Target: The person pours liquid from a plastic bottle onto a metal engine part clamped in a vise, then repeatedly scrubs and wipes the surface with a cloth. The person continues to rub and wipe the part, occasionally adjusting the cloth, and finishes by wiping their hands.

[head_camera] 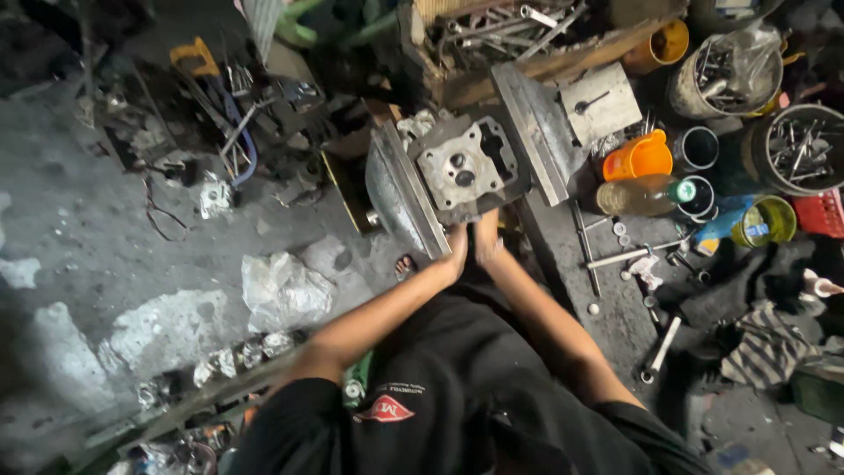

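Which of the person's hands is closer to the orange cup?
The right hand. It sits at the near edge of the grey metal engine part, on the side toward the orange cup. The left hand is just beside it, slightly farther away.

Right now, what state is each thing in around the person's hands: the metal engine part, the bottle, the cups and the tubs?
Grey metal cylinder head: face up, resting between two metal plates.
Left hand: pressed against the head's near edge.
Right hand: beside the left, on the same edge.
Clear plastic bottle: lying on its side, green cap on.
Orange plastic cup: tipped sideways.
Round tub of metal rods: open, filled.
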